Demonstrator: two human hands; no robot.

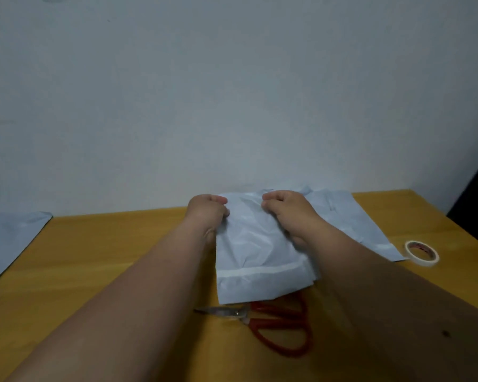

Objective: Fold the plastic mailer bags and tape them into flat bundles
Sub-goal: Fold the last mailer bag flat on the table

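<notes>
A: Which step?
B: Folding. Left hand (208, 210) and right hand (283, 209) both grip the grey mailer bag (257, 260) mid-table (over the red scissors (276, 326)).
A: Next?
B: Probably flatten, then the tape roll (422, 253).

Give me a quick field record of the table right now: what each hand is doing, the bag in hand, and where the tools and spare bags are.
left hand: grips the far left edge of the mailer bag
right hand: grips the far right edge of the same bag
mailer bag: crumpled, its near end over the scissors
scissors: red handles, near the front edge, blades pointing left, partly under the bag
tape roll: lying flat at right, untouched
spare bags: pile under and right of the held bag
other bag: at the table's left edge
table: wooden
</notes>
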